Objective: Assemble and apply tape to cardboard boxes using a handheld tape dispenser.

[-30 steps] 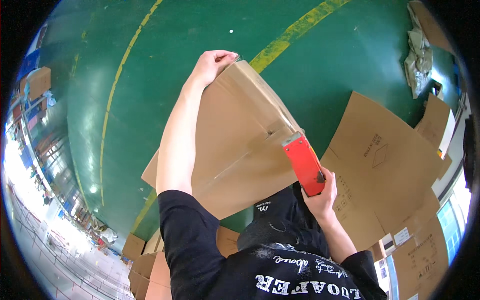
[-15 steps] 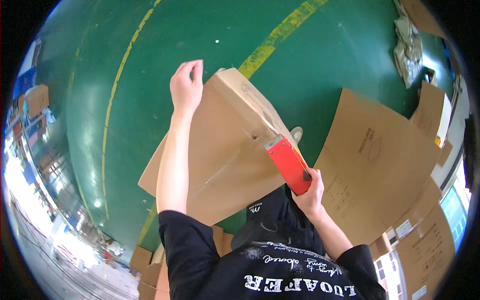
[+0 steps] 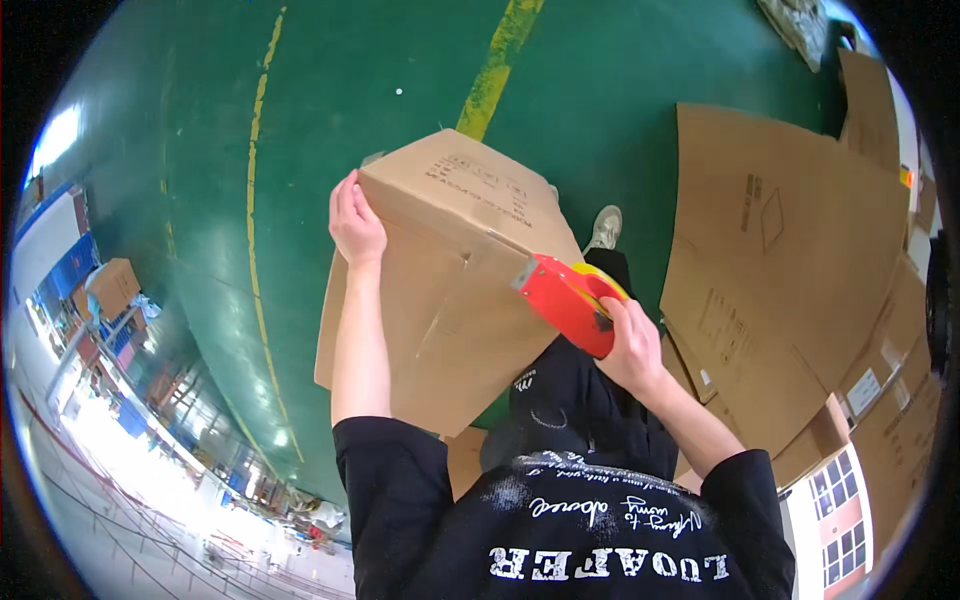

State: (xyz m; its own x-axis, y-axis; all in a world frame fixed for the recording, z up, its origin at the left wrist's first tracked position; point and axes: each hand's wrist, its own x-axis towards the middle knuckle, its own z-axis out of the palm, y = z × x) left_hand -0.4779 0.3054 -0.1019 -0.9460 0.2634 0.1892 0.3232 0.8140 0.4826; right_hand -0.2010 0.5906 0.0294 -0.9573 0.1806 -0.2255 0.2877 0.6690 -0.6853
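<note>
A cardboard box is tilted in front of me, with a strip of clear tape along its side and print on its far panel. My left hand grips the box's far left corner, fingers bent over the edge. In my right hand is a red tape dispenser with a yellow part. Its metal front end lies against or just above the right-hand edge of the box; I cannot tell whether they touch.
Large flattened cardboard sheets lean or lie to the right. My shoe shows beyond the box on the green floor, which carries yellow lines. Another carton stands far left, near shelving. A crumpled pale bag lies at the far right.
My left hand has come down from the air onto the box corner. The box has turned, showing more of its printed panel. The tape dispenser has shifted slightly left and up.
</note>
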